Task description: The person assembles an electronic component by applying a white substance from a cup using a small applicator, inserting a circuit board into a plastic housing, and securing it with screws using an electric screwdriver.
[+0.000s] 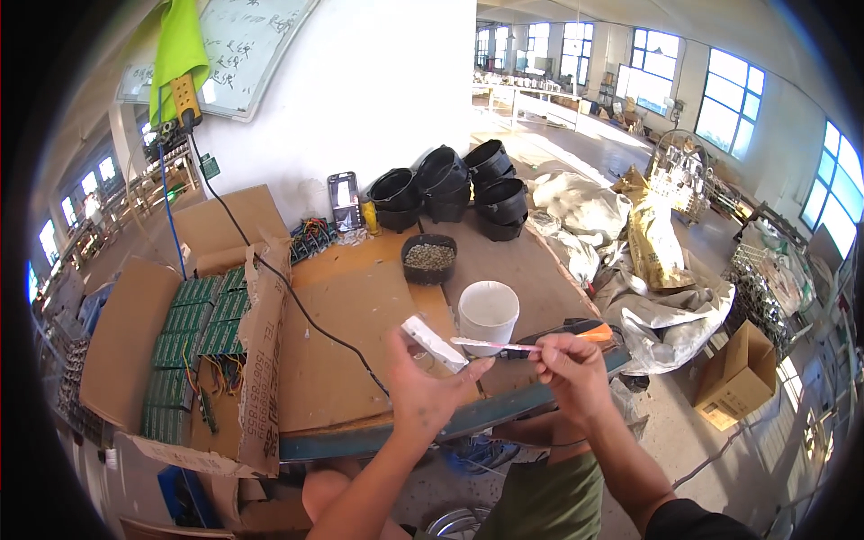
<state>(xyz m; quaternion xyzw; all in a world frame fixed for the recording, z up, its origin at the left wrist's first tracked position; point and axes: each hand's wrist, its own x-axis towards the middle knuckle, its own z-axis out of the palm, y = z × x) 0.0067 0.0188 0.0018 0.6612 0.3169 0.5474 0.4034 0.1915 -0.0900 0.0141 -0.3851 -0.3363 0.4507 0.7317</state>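
Observation:
My left hand (421, 387) is closed around a white rectangular block-like piece (434, 345), held up above the front of the table. In my right hand (573, 371) a thin, pinkish stick (495, 345) with a whitish tip is pinched between the fingers. That tip points left and lies beside the end of the white piece; I cannot tell whether they touch. Just behind both hands stands a white round tub (488, 310), its inside only partly visible. A dark tool with an orange end (589, 334) lies behind my right hand.
A black bowl of small grains (428, 258) stands behind the tub, with several black pots (443, 184) beyond. At left, an open cardboard box (264, 369) holds green circuit boards (184, 319). A black cable (310, 315) crosses the tabletop. White sacks (661, 328) lie right of the table.

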